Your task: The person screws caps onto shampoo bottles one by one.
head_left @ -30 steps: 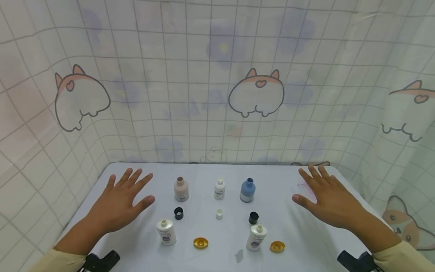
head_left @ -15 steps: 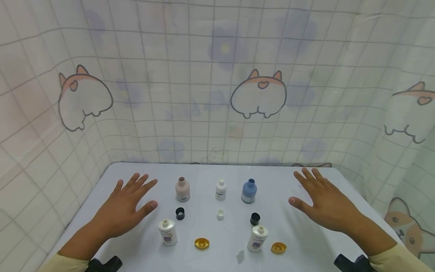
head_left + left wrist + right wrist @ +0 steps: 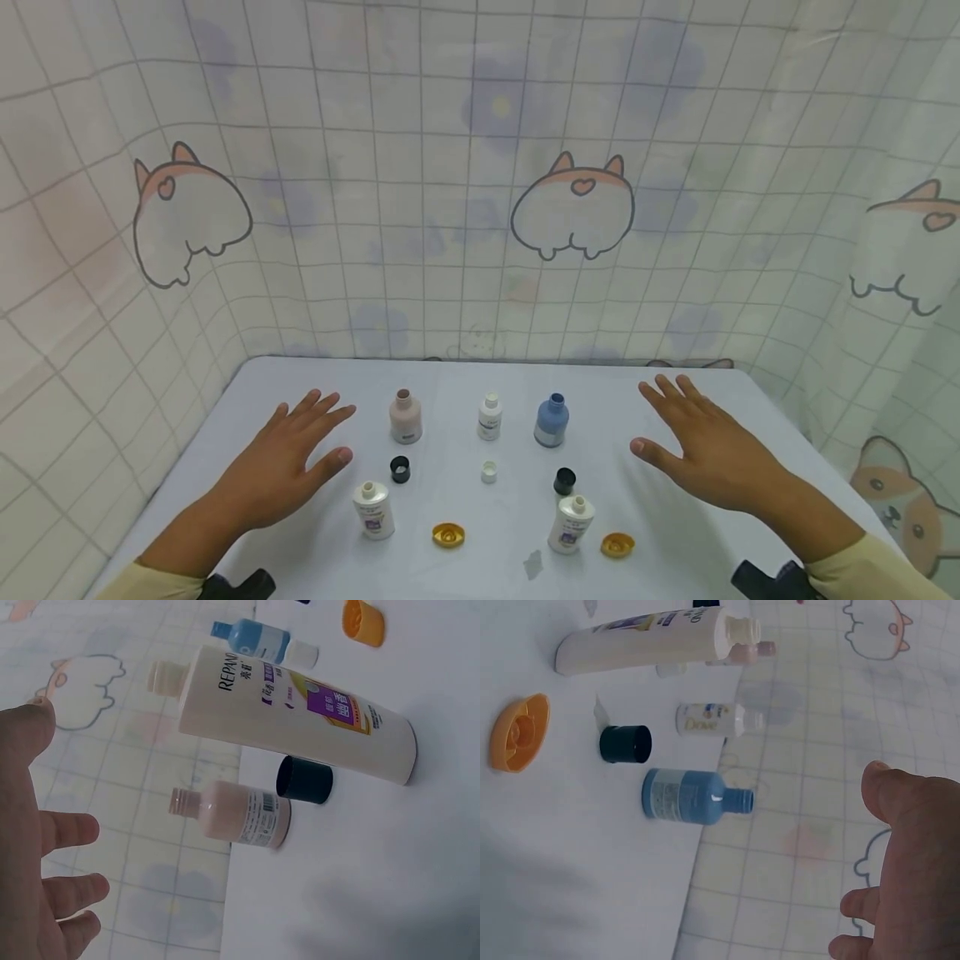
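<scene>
My left hand [image 3: 281, 467] hovers over the table's left side, fingers spread and holding nothing. Nearest to it are a white shampoo bottle [image 3: 373, 510], a black cap [image 3: 400, 469] and a pink bottle [image 3: 406, 418]. On the right, my right hand [image 3: 712, 454] is likewise spread and bare above the table. Toward it stand a blue bottle [image 3: 551, 422], another black cap [image 3: 565, 481], a second white shampoo bottle [image 3: 572, 525] and a yellow cap [image 3: 617, 545]. A small white Dove bottle [image 3: 709, 720] is between the pink and blue ones. All these bottles stand uncapped.
A small white cap [image 3: 489, 472] lies mid-table, with another yellow cap [image 3: 448, 535] closer to the front. A grey patch [image 3: 533, 565] marks the white table [image 3: 300, 375] near its front. Behind and beside the table hangs a gridded curtain [image 3: 442, 183] with cartoon prints.
Both hands have drifted inward toward the bottles and slightly down in the head view, still spread. The bottles and caps keep their places; the view itself has shifted a little.
</scene>
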A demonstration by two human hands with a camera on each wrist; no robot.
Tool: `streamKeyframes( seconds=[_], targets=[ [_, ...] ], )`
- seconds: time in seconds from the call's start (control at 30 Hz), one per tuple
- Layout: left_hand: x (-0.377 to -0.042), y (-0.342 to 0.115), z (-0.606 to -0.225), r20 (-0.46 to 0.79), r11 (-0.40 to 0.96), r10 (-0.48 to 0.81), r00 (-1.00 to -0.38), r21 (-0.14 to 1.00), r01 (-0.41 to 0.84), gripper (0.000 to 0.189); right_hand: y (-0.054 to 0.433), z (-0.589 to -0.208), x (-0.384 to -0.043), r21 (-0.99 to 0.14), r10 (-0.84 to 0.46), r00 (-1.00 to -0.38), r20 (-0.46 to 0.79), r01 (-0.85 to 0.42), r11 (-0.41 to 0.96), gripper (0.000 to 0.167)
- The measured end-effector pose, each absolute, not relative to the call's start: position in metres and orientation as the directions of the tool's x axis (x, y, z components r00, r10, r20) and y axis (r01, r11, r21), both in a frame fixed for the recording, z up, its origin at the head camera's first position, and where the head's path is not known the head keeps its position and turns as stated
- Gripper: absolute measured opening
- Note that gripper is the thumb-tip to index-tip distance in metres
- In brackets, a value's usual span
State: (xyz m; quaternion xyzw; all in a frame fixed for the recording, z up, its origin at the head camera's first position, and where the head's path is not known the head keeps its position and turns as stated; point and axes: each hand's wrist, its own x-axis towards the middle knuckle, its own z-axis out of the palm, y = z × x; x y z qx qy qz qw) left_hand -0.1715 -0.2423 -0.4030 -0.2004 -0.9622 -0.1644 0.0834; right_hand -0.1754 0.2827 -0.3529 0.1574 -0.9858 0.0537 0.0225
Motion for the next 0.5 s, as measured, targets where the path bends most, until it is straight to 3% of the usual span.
streamKeyframes(
  seconds=[0.5],
  targets=[
    [-0.166, -0.251, -0.414, 0.260, 0.783, 0.385, -0.885, 0.415, 0.463, 0.048, 0.274, -0.355, -0.175, -0.138, -0.344, -0.936, 0.071, -0.351, 0.926, 0.088]
  ],
)
